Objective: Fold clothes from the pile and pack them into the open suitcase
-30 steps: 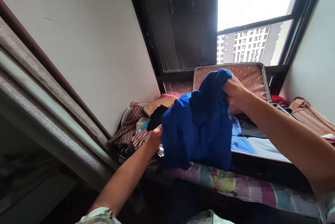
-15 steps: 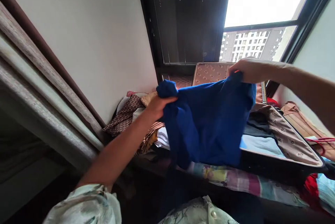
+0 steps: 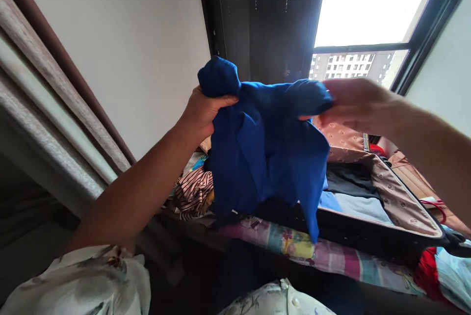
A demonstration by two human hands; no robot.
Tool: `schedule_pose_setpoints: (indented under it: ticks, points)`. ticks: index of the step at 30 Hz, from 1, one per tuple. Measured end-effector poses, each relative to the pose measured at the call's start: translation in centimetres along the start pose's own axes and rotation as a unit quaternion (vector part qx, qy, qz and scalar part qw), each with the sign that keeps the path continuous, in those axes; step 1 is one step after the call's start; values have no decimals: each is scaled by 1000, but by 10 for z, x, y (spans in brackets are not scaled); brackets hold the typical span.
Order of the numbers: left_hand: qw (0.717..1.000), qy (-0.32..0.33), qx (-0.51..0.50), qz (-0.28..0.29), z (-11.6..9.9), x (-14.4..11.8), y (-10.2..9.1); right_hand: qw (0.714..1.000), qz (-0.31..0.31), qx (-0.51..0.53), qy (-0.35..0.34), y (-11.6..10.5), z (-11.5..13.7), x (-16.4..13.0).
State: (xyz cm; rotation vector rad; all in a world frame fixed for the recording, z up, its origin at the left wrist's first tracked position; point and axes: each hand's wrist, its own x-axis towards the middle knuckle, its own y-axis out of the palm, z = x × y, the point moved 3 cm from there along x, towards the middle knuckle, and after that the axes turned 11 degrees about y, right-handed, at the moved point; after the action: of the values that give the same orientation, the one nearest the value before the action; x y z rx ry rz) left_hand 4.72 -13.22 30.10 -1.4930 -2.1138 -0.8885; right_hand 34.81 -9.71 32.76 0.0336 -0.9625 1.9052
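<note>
Fingers point(image 3: 224, 101) of left hand point(image 3: 200, 114) clenched on blue garment point(image 3: 265, 148) — right hand point(image 3: 353, 104) pinches its other top edge. Garment hangs above open suitcase point(image 3: 390, 192), clothes pile point(image 3: 193, 190) left of suitcase.

Single head cam, no second view to overlap. Looks forward and slightly down from the wearer's chest line; own shirt point(image 3: 91, 280) fills the bottom edge. Faces a window point(image 3: 368, 11) upper right, wall point(image 3: 128, 50) upper left. Close range: both arms span mid-frame, open suitcase point(image 3: 386, 207) lower right just beyond them.
</note>
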Motion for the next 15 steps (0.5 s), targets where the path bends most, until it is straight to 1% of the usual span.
schedule_pose_setpoints:
  ticks: [1, 2, 3, 4, 5, 6, 7, 8, 10, 12, 13, 15]
  points:
    - [1000, -5, 0, 3, 1, -1, -1, 998, -41, -38, -13, 6, 1, 3]
    - [1000, -6, 2, 4, 3, -2, -1, 990, -102, -89, -24, 10, 2, 8]
    - [1000, -3, 6, 3, 4, -3, -2, 975, -163, -146, -28, 13, 2, 13]
    - [1000, 3, 13, 2, 6, -3, -3, 958, -210, -196, -23, 15, 1, 20]
    - [1000, 10, 22, -1, 8, -2, -3, 942, -240, -234, -8, 17, 0, 28]
    - [999, 14, 31, -3, 10, 0, -4, 933, -250, -260, 14, 18, -2, 35]
    - [999, 17, 44, -4, 12, 3, -4, 930, -244, -271, 41, 18, -3, 43]
    - [998, 19, 59, -2, 15, 7, -3, 932, -234, -269, 71, 17, -6, 50]
    - [995, 33, 97, 7, 21, 19, -3, 943, -205, -232, 121, 15, -11, 63]
    - [988, 65, 141, 22, 29, 34, -2, 954, -187, -182, 148, 12, -16, 73]
    - [983, 85, 161, 28, 35, 44, -2, 955, -188, -164, 158, 9, -19, 78]
    - [973, 133, 188, 31, 46, 64, -1, 948, -205, -162, 182, 5, -23, 87]
